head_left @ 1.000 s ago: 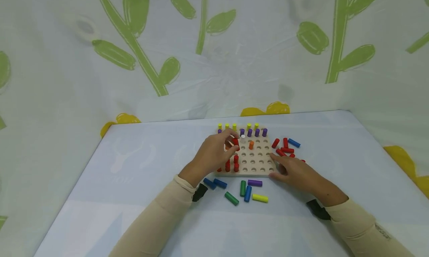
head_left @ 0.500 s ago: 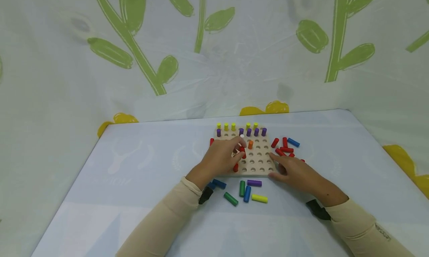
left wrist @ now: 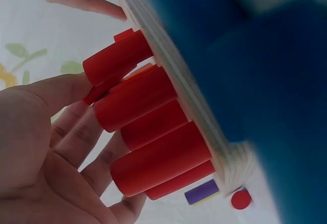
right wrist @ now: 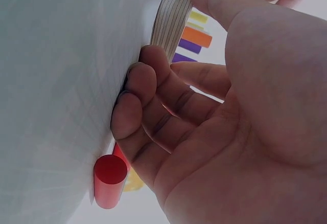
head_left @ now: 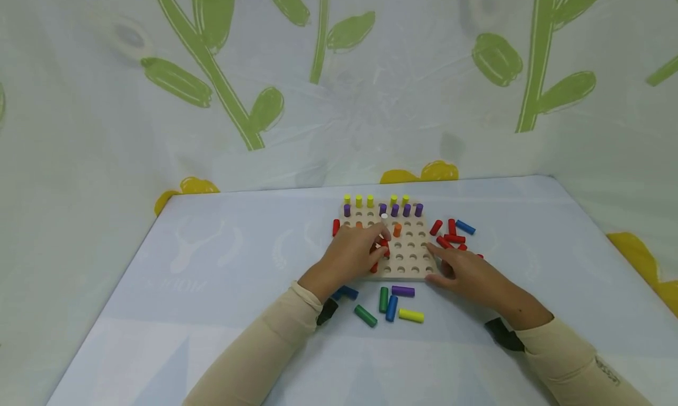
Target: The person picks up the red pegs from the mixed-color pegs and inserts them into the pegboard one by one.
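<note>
My left hand (head_left: 354,250) reaches over the wooden pegboard (head_left: 406,263) and pinches a red peg (head_left: 386,251) among the board's left-side holes. In the left wrist view the thumb touches one red peg (left wrist: 116,60), and other red pegs (left wrist: 161,157) stand in the board beside it. My right hand (head_left: 468,276) holds the near right corner of the pegboard between thumb and index finger. Its other fingertips (right wrist: 127,115) rest curled on the table, as the right wrist view shows. The left fingers hide part of the board.
Yellow pegs (head_left: 359,201) and purple pegs (head_left: 406,210) stand in the far rows, with a white peg (head_left: 384,217) and an orange peg (head_left: 397,230) closer. Loose red pegs (head_left: 454,239) and a blue peg (head_left: 465,227) lie right; green pegs (head_left: 365,316) and others lie in front.
My left hand has moved right and slightly nearer over the board with the red peg, which has come down towards the middle rows. The right hand stays at the board's corner.
</note>
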The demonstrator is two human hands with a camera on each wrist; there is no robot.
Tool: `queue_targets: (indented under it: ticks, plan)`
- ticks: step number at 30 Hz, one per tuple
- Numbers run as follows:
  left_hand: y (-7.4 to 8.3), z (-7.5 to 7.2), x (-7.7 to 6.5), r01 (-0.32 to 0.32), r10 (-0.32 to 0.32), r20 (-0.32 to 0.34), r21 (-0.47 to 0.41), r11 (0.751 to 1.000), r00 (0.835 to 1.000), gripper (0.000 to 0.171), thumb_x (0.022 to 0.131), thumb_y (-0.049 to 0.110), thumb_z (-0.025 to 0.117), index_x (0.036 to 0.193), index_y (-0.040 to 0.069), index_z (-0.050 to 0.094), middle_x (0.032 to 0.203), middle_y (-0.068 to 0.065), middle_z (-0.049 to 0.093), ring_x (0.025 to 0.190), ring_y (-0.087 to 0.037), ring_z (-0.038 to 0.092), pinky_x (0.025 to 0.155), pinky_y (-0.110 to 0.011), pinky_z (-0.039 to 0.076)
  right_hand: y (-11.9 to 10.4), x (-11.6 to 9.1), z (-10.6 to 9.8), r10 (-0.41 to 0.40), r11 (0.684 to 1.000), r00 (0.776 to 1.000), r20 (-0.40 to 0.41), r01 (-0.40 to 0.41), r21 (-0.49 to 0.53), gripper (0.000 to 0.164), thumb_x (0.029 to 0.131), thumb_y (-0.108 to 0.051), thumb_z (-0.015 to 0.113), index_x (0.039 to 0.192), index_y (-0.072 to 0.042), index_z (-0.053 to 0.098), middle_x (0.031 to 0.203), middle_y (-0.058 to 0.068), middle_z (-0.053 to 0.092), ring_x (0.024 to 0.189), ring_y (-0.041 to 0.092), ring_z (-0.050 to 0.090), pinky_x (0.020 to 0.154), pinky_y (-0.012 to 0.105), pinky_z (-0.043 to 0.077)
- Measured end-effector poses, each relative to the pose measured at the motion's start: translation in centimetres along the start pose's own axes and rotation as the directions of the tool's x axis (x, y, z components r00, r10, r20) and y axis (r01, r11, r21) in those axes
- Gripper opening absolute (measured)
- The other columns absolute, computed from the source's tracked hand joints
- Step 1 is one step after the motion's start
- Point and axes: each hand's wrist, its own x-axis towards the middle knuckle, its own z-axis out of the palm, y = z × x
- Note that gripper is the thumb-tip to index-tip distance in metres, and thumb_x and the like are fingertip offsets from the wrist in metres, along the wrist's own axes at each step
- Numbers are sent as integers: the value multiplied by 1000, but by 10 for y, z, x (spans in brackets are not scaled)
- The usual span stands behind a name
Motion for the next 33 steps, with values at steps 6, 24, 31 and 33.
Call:
queue_targets:
  ticks: [6,24,31,33]
  plan:
    - [-2,2,-1,-30,31,-20,18,999,999,22,96,31,69,114,20,65,78,7,70,54,-6,51,62,-21,42,-2,0,-1,0,1000,1000,-7,0,0,80,87,-44,75,150,-6,44,74,2,49,73,14,47,55,23,40]
    - [-6,5,0,-12,12,12,9,1000,1000,21,96,31,68,113,20,65,88,6,75,60,-6,55,66,-21,42,-3,0,-1,-20,1000,1000,-15,20,-19,80,87,-43,75,150,-5,44,75,1,48,75,14,47,56,23,38]
    - [-5,5,-1,20,-19,18,-20,1000,1000,19,96,31,69,110,19,67,83,5,72,58,-9,53,52,-18,39,-1,1,0,-14,1000,1000,-7,13,-20,80,87,-44,75,150,-6,44,75,1,48,74,14,47,55,23,38]
    - [-4,5,-1,31,-31,17,-25,999,999,18,95,31,69,110,20,67,84,5,73,60,-9,53,53,-18,39,-1,1,0,-16,1000,1000,-7,16,-22,80,87,-44,75,150,-5,44,75,1,48,74,14,46,55,23,37]
